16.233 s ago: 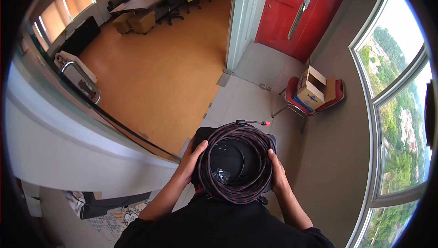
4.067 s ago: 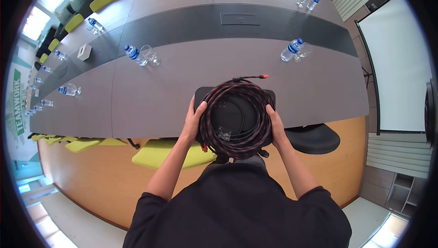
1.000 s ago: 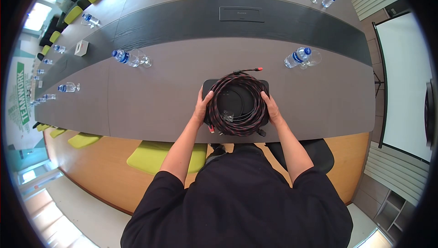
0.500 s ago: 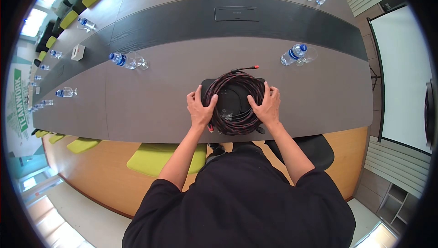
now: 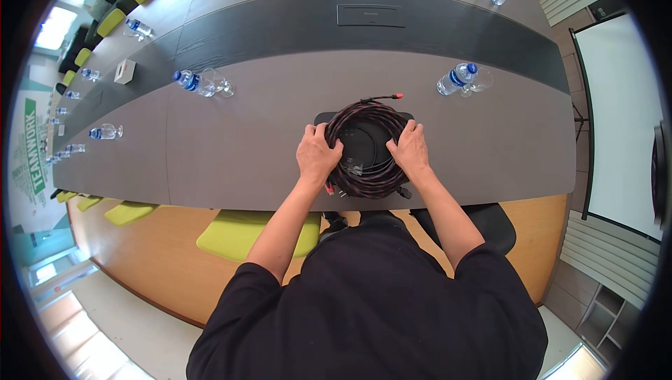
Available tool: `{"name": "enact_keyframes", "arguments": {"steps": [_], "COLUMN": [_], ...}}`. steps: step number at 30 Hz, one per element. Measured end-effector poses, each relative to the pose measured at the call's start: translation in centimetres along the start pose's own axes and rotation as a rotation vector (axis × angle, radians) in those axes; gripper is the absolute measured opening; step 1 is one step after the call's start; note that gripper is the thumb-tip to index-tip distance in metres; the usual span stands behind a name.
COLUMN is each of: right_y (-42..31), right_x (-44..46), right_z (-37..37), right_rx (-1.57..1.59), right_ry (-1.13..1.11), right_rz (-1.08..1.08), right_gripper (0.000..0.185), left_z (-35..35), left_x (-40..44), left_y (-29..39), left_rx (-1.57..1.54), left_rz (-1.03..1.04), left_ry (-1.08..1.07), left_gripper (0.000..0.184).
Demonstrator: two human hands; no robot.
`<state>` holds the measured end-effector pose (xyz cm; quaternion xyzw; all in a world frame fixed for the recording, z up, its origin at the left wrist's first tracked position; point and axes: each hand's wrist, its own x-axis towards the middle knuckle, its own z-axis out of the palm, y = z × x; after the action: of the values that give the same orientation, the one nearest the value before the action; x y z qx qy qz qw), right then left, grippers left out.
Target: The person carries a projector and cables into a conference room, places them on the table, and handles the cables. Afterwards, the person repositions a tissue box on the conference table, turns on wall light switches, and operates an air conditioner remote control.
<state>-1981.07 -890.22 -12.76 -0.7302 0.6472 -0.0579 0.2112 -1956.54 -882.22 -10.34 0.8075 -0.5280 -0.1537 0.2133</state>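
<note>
A thick coil of black-and-red braided cable [image 5: 371, 185] lies in front of me near the table's front edge. One red-tipped connector points right at its far side, and another red end shows at its near left. My left hand [image 5: 318, 152] grips the coil's left side, thumb inside the ring and fingers around the outside. On the right side, my right hand [image 5: 411, 149] holds it the same way. Beneath the coil is a flat black object [image 5: 360, 143], mostly covered, with thin black wire and a small clear plastic piece over it.
A water bottle [image 5: 194, 83] and a stemmed glass [image 5: 223, 85] stand at left; another bottle [image 5: 456, 79] and glass [image 5: 481, 81] stand at right. A white box [image 5: 124, 71] sits farther left on the grey table [image 5: 238, 149]. Chairs, one lime green [image 5: 231, 233], are at the near edge.
My left hand's fingers have come over the coil's outer side and closed more firmly around it. The view has shifted slightly; the coil stays in much the same place.
</note>
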Motion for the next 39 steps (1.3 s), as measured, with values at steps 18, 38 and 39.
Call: {"name": "enact_keyframes", "arguments": {"steps": [18, 38, 39], "right_y": [-0.6, -0.5, -0.4], "right_x": [2.0, 1.1, 1.1], "right_z": [-0.5, -1.5, -1.5], "right_rx": [0.028, 0.176, 0.173], "right_ry": [-0.083, 0.064, 0.046], "right_rz": [0.069, -0.068, -0.058], "right_gripper": [0.069, 0.051, 0.052], "left_z": [-0.2, -0.5, -0.4], "left_x": [2.5, 3.5, 3.6], "left_y": [0.3, -0.5, -0.6], "left_rx": [0.258, 0.150, 0.138], "left_rz": [0.105, 0.135, 0.125], "left_ry": [-0.070, -0.178, -0.174], "left_gripper": [0.042, 0.048, 0.049]}}
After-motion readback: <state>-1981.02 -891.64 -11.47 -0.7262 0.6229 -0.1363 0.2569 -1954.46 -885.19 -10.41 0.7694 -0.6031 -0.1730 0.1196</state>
